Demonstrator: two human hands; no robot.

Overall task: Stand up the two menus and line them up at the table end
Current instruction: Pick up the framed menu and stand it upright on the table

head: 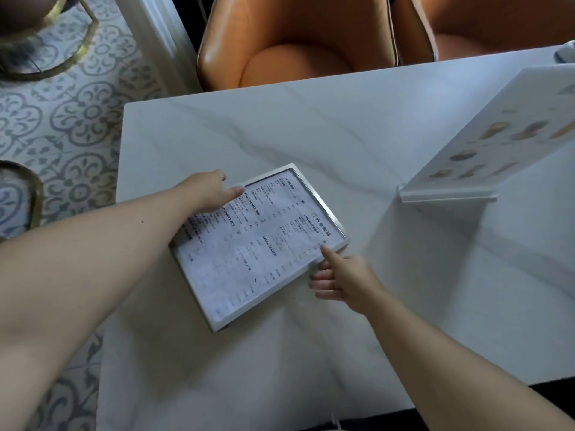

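Note:
A framed text menu [258, 247] with a silver border lies nearly flat on the white marble table [311, 126], near the table's left end. My left hand [207, 191] grips its far left edge, thumb on the printed face. My right hand [340, 276] holds its near right edge, thumb on the frame and fingers tucked under it. A second menu [504, 132], white with pictures of pastries, stands tilted in a clear acrylic base [448, 194] at the right, apart from both hands.
Two orange leather chairs [298, 45] stand along the table's far side. Patterned tile floor [71, 119] lies to the left, with gold-rimmed furniture legs [77, 48] on it. A small grey object [566, 52] shows at the table's far right edge.

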